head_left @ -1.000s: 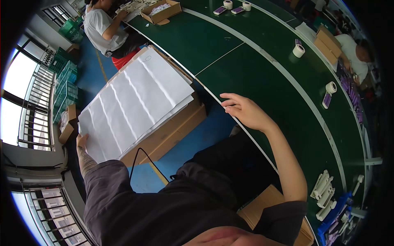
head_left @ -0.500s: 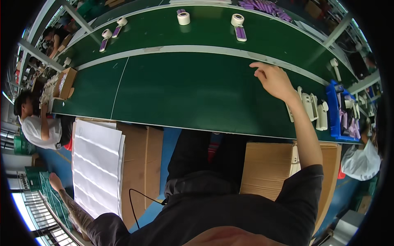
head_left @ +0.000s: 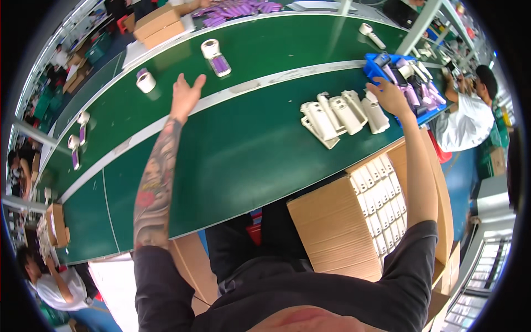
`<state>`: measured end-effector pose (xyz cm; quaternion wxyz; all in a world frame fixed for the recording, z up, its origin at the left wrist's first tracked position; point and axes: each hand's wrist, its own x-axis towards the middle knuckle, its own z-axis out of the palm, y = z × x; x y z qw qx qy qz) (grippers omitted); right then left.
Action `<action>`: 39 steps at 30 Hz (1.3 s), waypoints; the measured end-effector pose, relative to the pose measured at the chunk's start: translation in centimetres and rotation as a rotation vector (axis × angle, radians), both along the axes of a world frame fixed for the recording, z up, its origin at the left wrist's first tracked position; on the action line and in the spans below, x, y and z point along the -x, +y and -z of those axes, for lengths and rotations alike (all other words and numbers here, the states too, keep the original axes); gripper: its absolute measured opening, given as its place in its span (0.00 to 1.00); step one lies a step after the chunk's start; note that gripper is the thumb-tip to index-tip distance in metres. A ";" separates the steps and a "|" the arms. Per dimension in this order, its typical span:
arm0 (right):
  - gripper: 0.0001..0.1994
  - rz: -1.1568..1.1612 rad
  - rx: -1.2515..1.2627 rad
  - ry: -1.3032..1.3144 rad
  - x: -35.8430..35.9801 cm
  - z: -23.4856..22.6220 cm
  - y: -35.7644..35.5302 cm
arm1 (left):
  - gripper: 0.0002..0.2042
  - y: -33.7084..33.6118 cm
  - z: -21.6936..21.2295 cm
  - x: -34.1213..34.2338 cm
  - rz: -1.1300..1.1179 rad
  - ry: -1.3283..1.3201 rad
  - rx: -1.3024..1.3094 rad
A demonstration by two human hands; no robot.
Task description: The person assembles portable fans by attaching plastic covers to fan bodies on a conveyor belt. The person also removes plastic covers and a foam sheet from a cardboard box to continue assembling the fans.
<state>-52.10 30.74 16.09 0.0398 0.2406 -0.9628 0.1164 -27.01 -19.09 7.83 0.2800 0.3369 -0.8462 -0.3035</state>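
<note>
Five white devices (head_left: pixel 340 113) lined up, two hands (head_left: pixel 185 94) reaching, one blue tray (head_left: pixel 371 65)

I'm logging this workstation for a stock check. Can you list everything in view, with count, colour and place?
Conveyor belt: one, green with a white stripe, running across the picture.
White oblong devices: a cluster of about five, lying on the belt by the right hand.
Blue bin: one, holding white and purple parts, at the belt's right end.
White rolls with purple packets: one pair beyond the left hand, another further left.
Open carton: brown, rows of white items inside, below the belt.
Co-workers: several around the edges.
Left hand: open, raised over the belt, grip empty.
Right hand: on the devices beside the bin.
</note>
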 end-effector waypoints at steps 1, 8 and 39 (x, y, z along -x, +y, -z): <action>0.26 0.037 -0.022 -0.012 -0.1 0.2 -0.4 | 0.48 1.4 1.0 3.4 -0.066 -0.035 0.052; 0.28 0.188 -0.218 -0.246 1.0 0.0 -2.7 | 0.45 4.6 1.5 15.3 -0.230 -0.254 0.185; 0.24 -0.486 0.833 -0.058 -20.7 9.2 -30.5 | 0.22 7.4 0.7 -1.1 0.537 0.760 -1.229</action>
